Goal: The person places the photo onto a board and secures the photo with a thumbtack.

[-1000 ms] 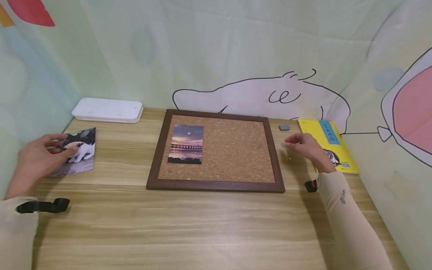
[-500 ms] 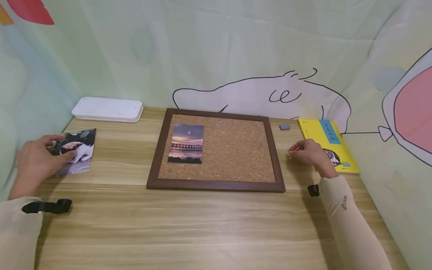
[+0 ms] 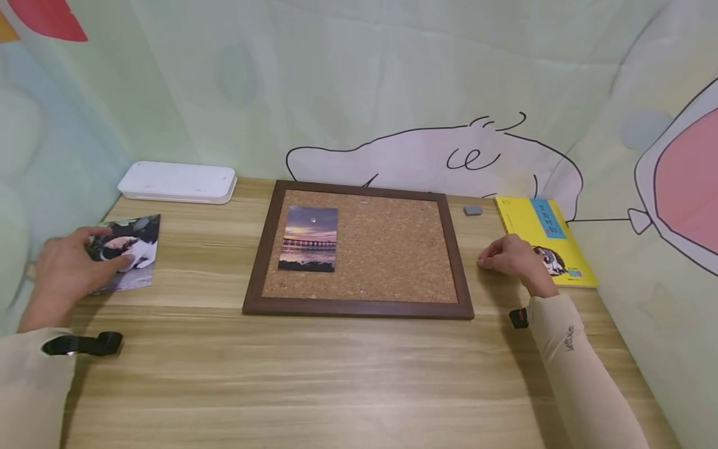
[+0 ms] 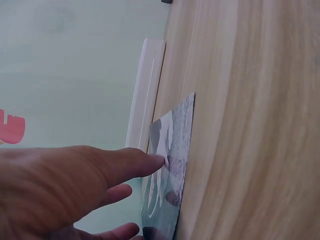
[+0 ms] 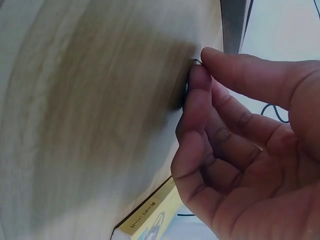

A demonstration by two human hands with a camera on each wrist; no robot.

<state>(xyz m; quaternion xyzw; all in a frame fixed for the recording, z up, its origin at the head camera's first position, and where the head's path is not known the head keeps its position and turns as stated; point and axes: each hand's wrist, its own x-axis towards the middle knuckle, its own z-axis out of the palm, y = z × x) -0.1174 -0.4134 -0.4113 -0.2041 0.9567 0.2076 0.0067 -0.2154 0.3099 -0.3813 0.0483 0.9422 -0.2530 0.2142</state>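
Note:
On the left, a cat photo (image 3: 143, 249) lies on the wooden table, and my left hand (image 3: 70, 268) is spread over its left part. In the left wrist view the thumb (image 4: 150, 162) overlaps the glossy photo face, with the other fingers relaxed at its edge. My right hand (image 3: 513, 257) is low over the table, right of the corkboard (image 3: 392, 249). In the right wrist view its thumb and index finger pinch a tiny thumbtack (image 5: 197, 61), mostly hidden by the fingertips. A pier sunset photo (image 3: 308, 246) is fixed to the board's left side by a thumbtack (image 3: 313, 220).
Behind the cat photo is a white case (image 3: 176, 182). A grey eraser (image 3: 473, 211) sits right of the board, near a yellow book (image 3: 541, 224) beside my right hand. Two small tacks stand in the cork, near the top (image 3: 364, 201) and bottom (image 3: 362, 290). A printed curtain closes the back.
My right hand has moved down to the table, and its fingers have closed on the small thumbtack that lay there. My left hand has shifted slightly right over the cat photo.

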